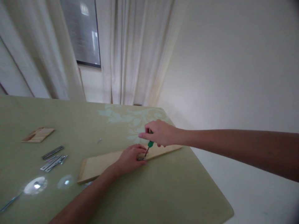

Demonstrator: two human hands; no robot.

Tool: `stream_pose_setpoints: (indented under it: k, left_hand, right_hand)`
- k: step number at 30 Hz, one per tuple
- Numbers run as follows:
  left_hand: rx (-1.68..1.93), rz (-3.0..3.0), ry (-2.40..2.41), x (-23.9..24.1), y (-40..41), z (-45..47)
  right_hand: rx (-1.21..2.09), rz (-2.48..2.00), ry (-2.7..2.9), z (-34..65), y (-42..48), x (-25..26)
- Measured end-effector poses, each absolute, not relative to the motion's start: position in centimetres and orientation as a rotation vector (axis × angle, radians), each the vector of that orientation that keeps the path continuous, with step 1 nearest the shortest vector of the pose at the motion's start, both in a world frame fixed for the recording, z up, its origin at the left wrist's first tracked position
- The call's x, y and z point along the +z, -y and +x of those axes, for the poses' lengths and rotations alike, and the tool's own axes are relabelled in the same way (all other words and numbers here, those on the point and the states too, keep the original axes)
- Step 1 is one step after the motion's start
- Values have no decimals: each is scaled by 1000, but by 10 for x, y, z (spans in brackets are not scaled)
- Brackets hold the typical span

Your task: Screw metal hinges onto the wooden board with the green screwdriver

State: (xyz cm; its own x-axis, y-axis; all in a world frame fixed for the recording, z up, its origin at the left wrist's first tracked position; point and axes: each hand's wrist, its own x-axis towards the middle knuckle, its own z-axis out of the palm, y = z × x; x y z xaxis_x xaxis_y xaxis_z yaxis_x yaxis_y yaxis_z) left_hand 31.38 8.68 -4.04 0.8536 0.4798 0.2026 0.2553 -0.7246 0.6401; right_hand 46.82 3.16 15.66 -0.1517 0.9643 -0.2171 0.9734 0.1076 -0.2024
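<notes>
A long, pale wooden board [100, 165] lies across the table, running from the lower left up to the right edge. My left hand [130, 158] rests on it, fingers over the top and thumb along the near edge. Between that thumb and forefinger sits a small metal fitting [141, 159], partly covered, its exact kind unclear. Above the board, my right hand [161, 133] is closed around the green handle of a screwdriver [150, 144]. The screwdriver is tilted, its thin shaft reaching down to the metal fitting.
Left on the green table [163, 193] lie several flat metal strips [54, 162], a dark metal bar [53, 152] and a small wooden piece [39, 135]. A small metal bit [99, 140] is beyond the board. A thin rod [10, 203] lies lower left. Curtains [140, 53] hang behind.
</notes>
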Motion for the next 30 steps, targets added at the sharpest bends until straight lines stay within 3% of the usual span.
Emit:
stream_pose_setpoints:
  k: [2, 4, 10, 15, 17, 23, 26, 30]
  left_hand:
    - [482, 2451, -546, -43, -87, 313]
    - [479, 2505, -603, -45, -85, 313]
    - [464, 2556, -616, -47, -83, 316]
    - [498, 2566, -597, -47, -84, 316]
    - [513, 2556, -591, -47, -83, 315]
    - [523, 2498, -589, -47, -83, 316]
    - [523, 2478, -601, -47, -84, 317]
    - [517, 2454, -603, -46, -85, 317]
  right_hand:
    - [-851, 2290, -2028, 469, -33, 157]
    - [-952, 2304, -1822, 470, -36, 162]
    - [-97, 1540, -2173, 468, -40, 179]
    - [154, 746, -2343, 463, -34, 185]
    - [125, 845, -2353, 465, -32, 184]
    - [-187, 1746, -2007, 472, -28, 176]
    - [-50, 1600, -2045, 471, -25, 175]
    - [177, 917, -2306, 472, -23, 179]
